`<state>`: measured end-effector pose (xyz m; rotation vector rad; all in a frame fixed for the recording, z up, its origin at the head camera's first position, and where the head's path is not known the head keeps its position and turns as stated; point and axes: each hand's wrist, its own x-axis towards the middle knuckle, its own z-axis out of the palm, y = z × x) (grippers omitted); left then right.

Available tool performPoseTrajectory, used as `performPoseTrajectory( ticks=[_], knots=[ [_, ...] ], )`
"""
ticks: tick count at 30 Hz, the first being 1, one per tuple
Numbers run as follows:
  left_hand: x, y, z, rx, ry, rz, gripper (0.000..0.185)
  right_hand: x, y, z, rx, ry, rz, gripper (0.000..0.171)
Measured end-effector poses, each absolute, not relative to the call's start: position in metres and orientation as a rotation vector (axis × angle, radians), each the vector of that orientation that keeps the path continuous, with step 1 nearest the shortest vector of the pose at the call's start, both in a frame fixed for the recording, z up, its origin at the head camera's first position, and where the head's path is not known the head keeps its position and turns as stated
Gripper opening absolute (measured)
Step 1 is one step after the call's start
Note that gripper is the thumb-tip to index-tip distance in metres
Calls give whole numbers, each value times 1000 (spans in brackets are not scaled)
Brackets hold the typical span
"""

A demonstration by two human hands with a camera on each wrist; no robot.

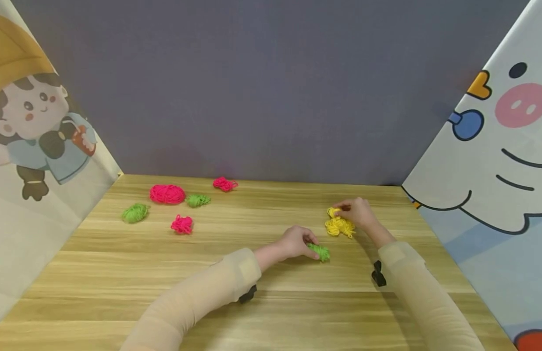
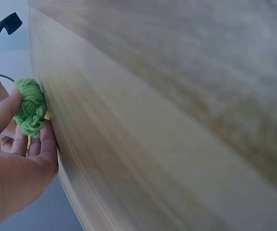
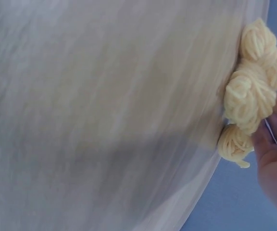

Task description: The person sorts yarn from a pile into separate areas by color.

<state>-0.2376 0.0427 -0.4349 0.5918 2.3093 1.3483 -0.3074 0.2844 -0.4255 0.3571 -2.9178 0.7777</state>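
Both arms are stretched forward over the wooden table (image 1: 271, 312), in pale beige sleeves, with a small black clip seen at each wrist. The left forearm is angled up from the lower left, and the left hand (image 1: 295, 242) is laid low on the tabletop near the centre. Its thumb and fingers are curled round a small green yarn bundle (image 1: 320, 251), which is pinched between them while resting on the wood; in the left wrist view the same green yarn bundle (image 2: 31, 107) is seen held between thumb and fingertips. The right forearm is brought in from the lower right, and the right hand (image 1: 358, 212) is set further back on the table. Its fingertips are closed on the top of a yellow yarn cluster (image 1: 338, 224), whose loops are spread on the wood just beside the hand. The yellow cluster lies just behind and to the right of the green bundle, a narrow gap being left between them.
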Motion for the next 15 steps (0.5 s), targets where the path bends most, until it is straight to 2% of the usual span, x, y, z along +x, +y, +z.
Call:
performPoseTrajectory(
  ticks=[15],
  knots=[
    [-239, 39, -433, 620, 2262, 1364, 41, -302, 287, -418, 398, -2907, 986, 31]
  ],
)
